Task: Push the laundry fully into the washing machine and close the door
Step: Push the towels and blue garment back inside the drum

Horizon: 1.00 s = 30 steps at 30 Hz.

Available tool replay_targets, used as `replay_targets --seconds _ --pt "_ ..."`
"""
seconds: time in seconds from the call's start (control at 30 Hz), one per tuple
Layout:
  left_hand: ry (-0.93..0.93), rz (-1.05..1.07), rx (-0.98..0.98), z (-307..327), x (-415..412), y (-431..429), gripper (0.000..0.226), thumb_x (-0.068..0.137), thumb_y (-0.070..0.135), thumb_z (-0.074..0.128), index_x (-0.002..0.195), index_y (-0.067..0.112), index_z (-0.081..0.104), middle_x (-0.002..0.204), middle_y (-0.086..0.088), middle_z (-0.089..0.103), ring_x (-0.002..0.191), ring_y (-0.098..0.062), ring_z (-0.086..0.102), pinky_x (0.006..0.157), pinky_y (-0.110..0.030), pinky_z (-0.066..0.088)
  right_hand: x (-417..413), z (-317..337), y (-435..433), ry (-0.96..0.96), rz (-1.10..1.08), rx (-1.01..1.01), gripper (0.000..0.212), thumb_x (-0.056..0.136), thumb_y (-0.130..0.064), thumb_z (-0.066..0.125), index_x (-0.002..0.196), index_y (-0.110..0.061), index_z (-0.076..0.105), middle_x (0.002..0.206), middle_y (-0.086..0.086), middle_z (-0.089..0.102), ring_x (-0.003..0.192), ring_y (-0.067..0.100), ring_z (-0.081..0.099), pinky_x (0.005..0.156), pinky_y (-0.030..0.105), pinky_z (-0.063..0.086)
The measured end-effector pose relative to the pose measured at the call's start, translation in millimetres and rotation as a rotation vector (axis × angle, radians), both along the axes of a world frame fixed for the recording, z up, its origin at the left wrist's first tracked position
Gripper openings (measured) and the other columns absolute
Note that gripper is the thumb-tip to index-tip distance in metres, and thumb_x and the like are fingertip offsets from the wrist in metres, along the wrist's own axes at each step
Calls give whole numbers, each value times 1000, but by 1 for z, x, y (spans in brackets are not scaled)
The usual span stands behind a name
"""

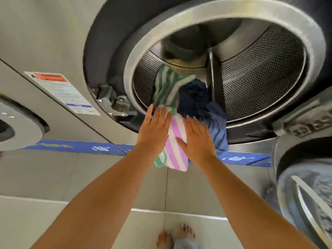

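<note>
The washing machine's round steel opening [212,13] fills the upper middle of the head view, its perforated drum visible inside. A striped towel [175,141], green and white above, pink and white below, hangs out over the lower rim. Beside it on the right a dark blue garment [213,115] also spills over the rim. My left hand [154,130] lies flat with fingers spread against the towel's left side. My right hand [196,141] is flat on the towel's right side, touching the blue garment. The open door [305,186] swings at the right edge.
The door hinge bracket [115,103] sits left of the opening. A notice sticker [61,92] is on the front panel. Another machine's round door [18,126] shows at far left. Blue floor strips [77,146] run along the base. My bare feet [176,236] stand on grey tiles.
</note>
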<state>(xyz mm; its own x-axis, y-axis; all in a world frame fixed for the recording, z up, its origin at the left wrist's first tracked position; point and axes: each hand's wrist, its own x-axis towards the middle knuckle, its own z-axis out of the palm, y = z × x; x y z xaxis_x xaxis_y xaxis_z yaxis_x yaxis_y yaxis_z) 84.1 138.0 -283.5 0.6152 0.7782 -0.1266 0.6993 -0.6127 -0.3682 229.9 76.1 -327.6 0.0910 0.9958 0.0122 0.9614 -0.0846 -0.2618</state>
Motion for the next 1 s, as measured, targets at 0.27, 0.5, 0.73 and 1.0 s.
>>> replay_targets --seconds 0.27,0.5,0.73,1.0 --pt "16 -63 27 0 13 45 52 94 17 43 145 11 31 140 -8 48 131 -29 42 121 -43 6 18 -35 25 -112 103 15 80 85 -58 51 145 -9 35 147 11 45 138 29 38 116 47 20" --pt "-200 -53 107 17 9 64 36 51 24 88 75 13 65 68 -6 67 62 -27 66 60 -28 50 18 -31 23 107 70 108 91 80 -70 36 147 -9 31 148 10 44 136 27 40 117 46 20" --pt "-788 0 148 33 28 62 33 81 34 66 94 3 62 75 -16 66 73 -36 63 70 -36 47 5 15 55 470 -59 102 127 59 -64 75 153 -16 4 151 6 39 134 29 40 111 49 30" --pt "-1263 92 -175 55 39 58 43 89 31 61 129 19 52 117 -3 60 101 -18 59 86 -31 48 30 52 93 739 -91 112 58 80 -29 71 130 -16 45 119 8 65 109 31 61 84 41 51"
